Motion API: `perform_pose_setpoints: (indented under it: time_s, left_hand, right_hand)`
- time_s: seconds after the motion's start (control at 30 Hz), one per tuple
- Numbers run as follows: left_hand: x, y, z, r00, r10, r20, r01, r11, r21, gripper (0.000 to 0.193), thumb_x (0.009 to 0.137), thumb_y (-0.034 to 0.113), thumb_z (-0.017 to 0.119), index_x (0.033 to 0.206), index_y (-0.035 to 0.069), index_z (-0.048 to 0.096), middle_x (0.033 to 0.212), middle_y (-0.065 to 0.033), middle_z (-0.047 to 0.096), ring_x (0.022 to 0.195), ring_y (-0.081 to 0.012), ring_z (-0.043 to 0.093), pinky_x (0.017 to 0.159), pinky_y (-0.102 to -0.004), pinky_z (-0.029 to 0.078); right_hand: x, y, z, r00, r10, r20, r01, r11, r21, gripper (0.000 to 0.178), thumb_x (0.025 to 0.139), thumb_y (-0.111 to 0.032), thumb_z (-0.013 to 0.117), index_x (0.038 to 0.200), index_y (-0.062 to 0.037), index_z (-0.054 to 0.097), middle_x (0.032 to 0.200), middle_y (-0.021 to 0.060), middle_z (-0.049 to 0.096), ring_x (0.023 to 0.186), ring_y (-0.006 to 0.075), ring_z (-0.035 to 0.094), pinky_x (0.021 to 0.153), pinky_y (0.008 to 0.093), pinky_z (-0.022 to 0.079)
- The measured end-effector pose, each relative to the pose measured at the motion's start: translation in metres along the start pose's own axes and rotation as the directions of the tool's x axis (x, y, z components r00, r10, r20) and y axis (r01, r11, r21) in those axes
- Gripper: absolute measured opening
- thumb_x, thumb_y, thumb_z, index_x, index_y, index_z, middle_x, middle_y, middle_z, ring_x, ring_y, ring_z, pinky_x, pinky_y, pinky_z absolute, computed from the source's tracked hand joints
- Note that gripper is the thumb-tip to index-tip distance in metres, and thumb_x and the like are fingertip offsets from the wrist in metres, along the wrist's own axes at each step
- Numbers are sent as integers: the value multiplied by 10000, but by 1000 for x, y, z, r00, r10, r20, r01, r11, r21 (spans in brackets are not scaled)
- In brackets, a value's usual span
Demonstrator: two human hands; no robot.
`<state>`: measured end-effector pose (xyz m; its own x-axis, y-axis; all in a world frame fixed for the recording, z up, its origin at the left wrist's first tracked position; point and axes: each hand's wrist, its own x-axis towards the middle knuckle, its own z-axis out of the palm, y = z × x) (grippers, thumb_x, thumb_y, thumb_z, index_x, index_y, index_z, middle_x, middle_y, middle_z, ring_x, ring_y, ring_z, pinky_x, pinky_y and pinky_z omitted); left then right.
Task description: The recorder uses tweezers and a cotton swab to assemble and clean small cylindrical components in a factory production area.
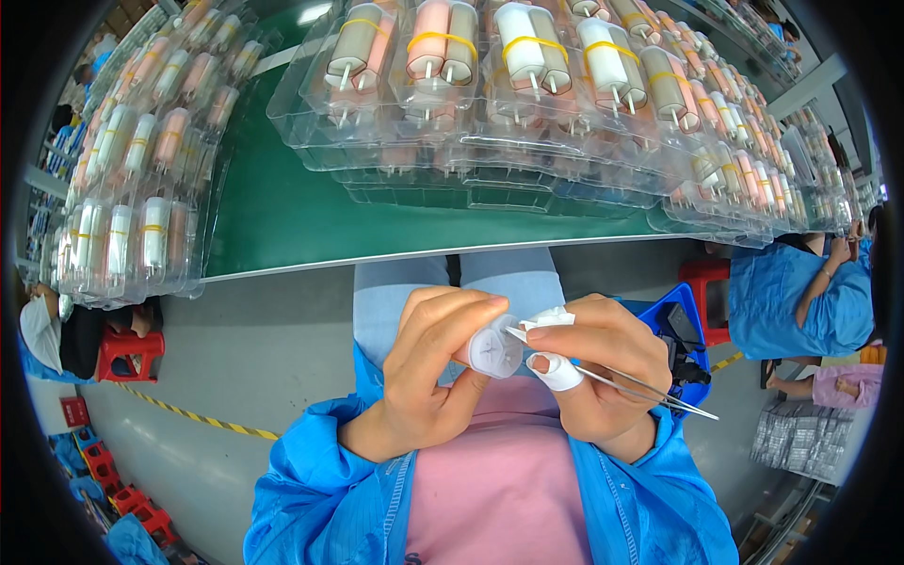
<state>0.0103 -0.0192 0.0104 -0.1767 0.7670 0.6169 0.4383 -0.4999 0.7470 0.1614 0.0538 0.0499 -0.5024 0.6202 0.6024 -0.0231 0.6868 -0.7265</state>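
Observation:
My left hand [424, 367] is closed round a small whitish translucent cylinder [493, 350]. Its round end faces to the right, toward my other hand. Close beside it, my right hand [612, 363] grips a pair of metal tweezers [645, 394], whose pointed ends stick out to the lower right, away from the cylinder. White tape [557, 373] wraps the thumb and a fingertip of this hand. A small pale pointed piece [516, 333] shows at these fingertips, at the cylinder's end; I cannot make out exactly what it is.
Stacked clear plastic trays [490, 151] of white, grey and pink cylinders with yellow bands stand on the green table [273, 207]. More trays [141, 198] rise at the left. A blue bin [692, 311] is by my right side. People sit at both sides, near red stools [132, 356].

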Motion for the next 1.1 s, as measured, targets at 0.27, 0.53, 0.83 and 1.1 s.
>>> perform_pose_setpoints:
  time_s: [0.27,0.53,0.83,1.1]
  left_hand:
    - [1,-1,-1,995,89,36,-92,993,74,517,592,-127,612,1102,-46,584,1044,-163,604,894,-310,559,746,-355,465]
    - [2,-2,2,997,75,16,-75,996,42,506,598,-110,626,1099,-48,588,1052,-165,603,907,-313,563,760,-358,464]
    - [1,-3,2,997,71,7,-71,997,11,509,607,-105,640,1109,-50,584,1046,-169,595,917,-313,561,749,-345,470]
    - [1,-2,3,998,69,0,-69,998,3,512,609,-95,662,1113,-50,584,1046,-166,597,916,-311,561,746,-343,470]
  right_hand:
    - [7,-8,-9,993,99,58,-100,995,3,178,694,6,712,871,-6,696,799,117,651,643,200,641,551,253,501]
    - [3,5,-8,986,164,2,-158,947,280,134,722,35,683,855,23,675,798,134,663,678,186,637,576,247,498]
    - [-1,7,-5,989,144,-32,-131,956,261,148,695,10,717,840,8,688,804,135,671,694,185,646,582,252,511]
    - [-2,4,-4,984,175,-43,-156,947,279,151,693,-8,726,840,2,695,798,131,668,687,184,646,578,250,511]
